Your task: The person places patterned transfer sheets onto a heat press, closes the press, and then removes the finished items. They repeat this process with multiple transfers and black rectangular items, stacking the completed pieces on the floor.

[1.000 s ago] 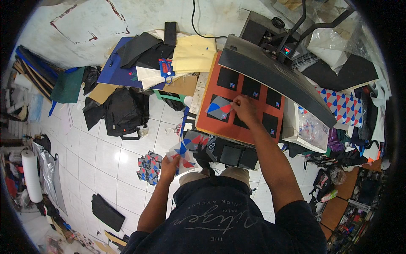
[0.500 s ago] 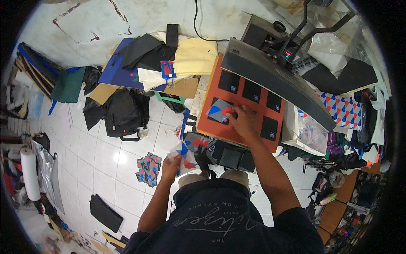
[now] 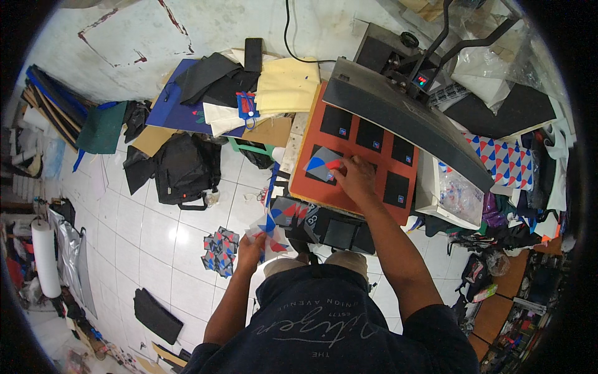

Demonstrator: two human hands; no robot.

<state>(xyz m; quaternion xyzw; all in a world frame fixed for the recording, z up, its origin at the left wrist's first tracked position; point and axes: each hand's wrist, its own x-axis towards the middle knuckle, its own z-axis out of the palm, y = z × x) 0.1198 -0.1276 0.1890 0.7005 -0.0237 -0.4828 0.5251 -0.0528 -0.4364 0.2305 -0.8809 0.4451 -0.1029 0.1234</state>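
Under the raised grey plate of a heat press (image 3: 398,121) lies an orange-red pad (image 3: 303,177). Several black fabric squares (image 3: 336,118) rest on it, each showing a small blue-and-red mark near a corner. My right hand (image 3: 356,177) is over the pad, its fingers closed on the red edge of a grey, blue and red transfer sheet (image 3: 320,161). That sheet overlaps the lower-left square, and my hand partly hides the one beside it. Down at my left, my left hand (image 3: 251,248) grips a loose bunch of similar transfer sheets (image 3: 272,232), some looking translucent.
A white box (image 3: 451,196) with clear plastic stands right of the press. Grey, red and blue pieces (image 3: 219,252) lie piled on the tiled floor. Farther left are a black backpack (image 3: 185,171) and yellow cloth (image 3: 288,84). Black items (image 3: 342,230) sit below the pad.
The transfer sheet stays over the same square; my right fingers have shifted slightly, with more of its red part showing. My left hand has barely moved.
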